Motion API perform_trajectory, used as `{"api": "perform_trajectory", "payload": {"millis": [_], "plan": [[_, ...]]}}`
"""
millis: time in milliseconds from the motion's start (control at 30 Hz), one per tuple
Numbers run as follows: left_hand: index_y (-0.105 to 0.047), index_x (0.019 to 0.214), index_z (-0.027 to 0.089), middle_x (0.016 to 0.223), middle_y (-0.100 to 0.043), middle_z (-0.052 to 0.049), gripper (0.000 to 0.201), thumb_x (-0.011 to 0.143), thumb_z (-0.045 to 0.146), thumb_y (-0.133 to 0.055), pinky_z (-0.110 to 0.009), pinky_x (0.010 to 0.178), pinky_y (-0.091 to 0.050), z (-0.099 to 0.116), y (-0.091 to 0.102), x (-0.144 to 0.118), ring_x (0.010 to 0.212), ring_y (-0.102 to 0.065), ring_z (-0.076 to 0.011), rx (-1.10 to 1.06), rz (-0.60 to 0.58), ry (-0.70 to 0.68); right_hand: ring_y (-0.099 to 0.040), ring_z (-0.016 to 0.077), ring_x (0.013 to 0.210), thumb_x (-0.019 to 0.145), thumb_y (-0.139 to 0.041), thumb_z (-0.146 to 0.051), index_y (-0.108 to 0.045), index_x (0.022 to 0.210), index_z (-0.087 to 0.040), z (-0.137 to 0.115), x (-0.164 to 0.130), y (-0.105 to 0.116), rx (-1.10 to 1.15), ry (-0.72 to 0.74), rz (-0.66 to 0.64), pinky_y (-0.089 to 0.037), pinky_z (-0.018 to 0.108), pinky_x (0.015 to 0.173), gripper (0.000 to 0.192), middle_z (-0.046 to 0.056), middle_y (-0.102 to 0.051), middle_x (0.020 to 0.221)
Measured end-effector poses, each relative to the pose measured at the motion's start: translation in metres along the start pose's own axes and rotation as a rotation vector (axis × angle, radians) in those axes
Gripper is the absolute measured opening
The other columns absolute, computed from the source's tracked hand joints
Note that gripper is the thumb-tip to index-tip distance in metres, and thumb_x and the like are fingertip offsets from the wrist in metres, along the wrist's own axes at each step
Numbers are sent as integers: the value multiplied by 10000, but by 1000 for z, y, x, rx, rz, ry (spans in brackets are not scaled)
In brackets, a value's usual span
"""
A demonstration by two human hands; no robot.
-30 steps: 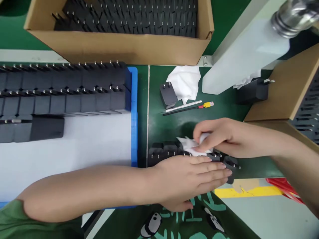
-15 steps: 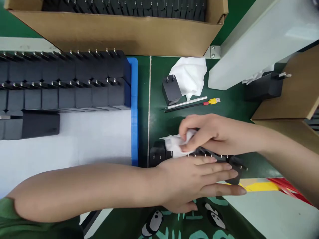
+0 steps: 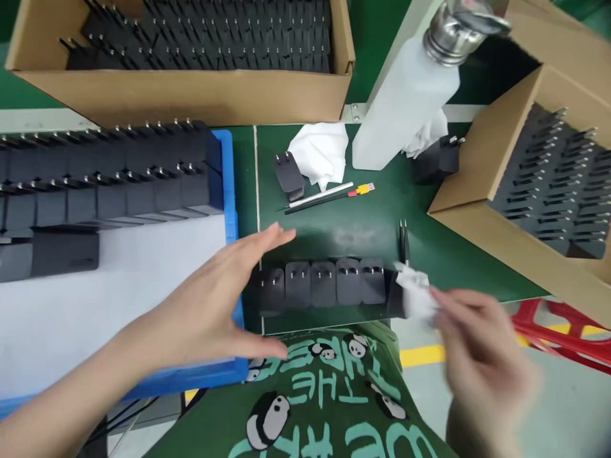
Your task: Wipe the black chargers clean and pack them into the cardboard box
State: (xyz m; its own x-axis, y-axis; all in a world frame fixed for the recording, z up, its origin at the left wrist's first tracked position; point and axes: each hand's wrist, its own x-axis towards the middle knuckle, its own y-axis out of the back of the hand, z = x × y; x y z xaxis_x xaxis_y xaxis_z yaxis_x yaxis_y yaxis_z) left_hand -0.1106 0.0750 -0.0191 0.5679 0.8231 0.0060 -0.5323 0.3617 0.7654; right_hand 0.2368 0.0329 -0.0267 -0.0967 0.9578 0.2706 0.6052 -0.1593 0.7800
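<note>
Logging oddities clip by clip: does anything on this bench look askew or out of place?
Mostly orderly. The row of chargers stands straight at the mat's edge. One lone charger sits tilted beside a crumpled cloth, apart from the trays. The right hand, blurred, pinches a wipe at the row's end; the left hand hovers open.

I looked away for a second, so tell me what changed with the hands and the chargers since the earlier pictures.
The left hand has lifted off the row of chargers and drawn back left, open, baring the row. The right hand, blurred, has pulled away to the right end, carrying the white cloth. The chargers lie lined up on the green mat; the lone charger, pen and boxes stay put.
</note>
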Motion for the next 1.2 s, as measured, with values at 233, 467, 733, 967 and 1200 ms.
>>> {"api": "perform_trajectory", "payload": {"millis": [233, 467, 733, 967, 1200], "plan": [[60, 1563, 296, 1341, -626, -102, 952, 923, 455, -627, -393, 927, -559, -12, -26, -4, 1207, -623, -261, -74, -9, 90, -571, 297, 923, 823, -473, 31, -329, 1542, -183, -30, -22, -54, -431, 221, 61, -486, 455, 776, 764, 188, -569, 1104], [45, 1560, 303, 1317, -644, -69, 988, 883, 420, -665, -344, 860, -575, -11, -27, -3, 1147, -653, -241, -97, -5, 148, -582, 275, 876, 834, -543, -60, -296, 1548, -122, -52, -14, -62, -478, 340, 24, -498, 413, 747, 758, 158, -620, 980], [2, 1567, 279, 1297, -657, -70, 882, 903, 303, -577, -327, 865, -571, -15, -30, -1, 1100, -680, -222, -49, 41, 48, -598, 228, 942, 898, -521, -114, -695, 1145, -45, -98, -1, -118, -255, 697, -2, -493, 340, 722, 310, 140, -690, 1051], [50, 1570, 258, 1325, -640, -95, 894, 923, 335, -560, -348, 829, -580, -20, -35, -5, 1117, -670, -255, -29, 63, 24, -633, 204, 962, 882, -534, -61, -692, 1203, -201, -81, 13, -48, 112, 509, -174, -569, 326, 869, 384, 49, -680, 907], [92, 1565, 285, 1291, -666, -74, 936, 927, 544, -543, -352, 696, -610, -19, -35, -3, 1032, -703, -277, -9, 52, 65, -555, 285, 1299, 817, -503, 23, -496, 1438, -183, -11, -27, -54, -286, 372, 83, -437, 482, 1113, 655, 108, -658, 1286]]}}
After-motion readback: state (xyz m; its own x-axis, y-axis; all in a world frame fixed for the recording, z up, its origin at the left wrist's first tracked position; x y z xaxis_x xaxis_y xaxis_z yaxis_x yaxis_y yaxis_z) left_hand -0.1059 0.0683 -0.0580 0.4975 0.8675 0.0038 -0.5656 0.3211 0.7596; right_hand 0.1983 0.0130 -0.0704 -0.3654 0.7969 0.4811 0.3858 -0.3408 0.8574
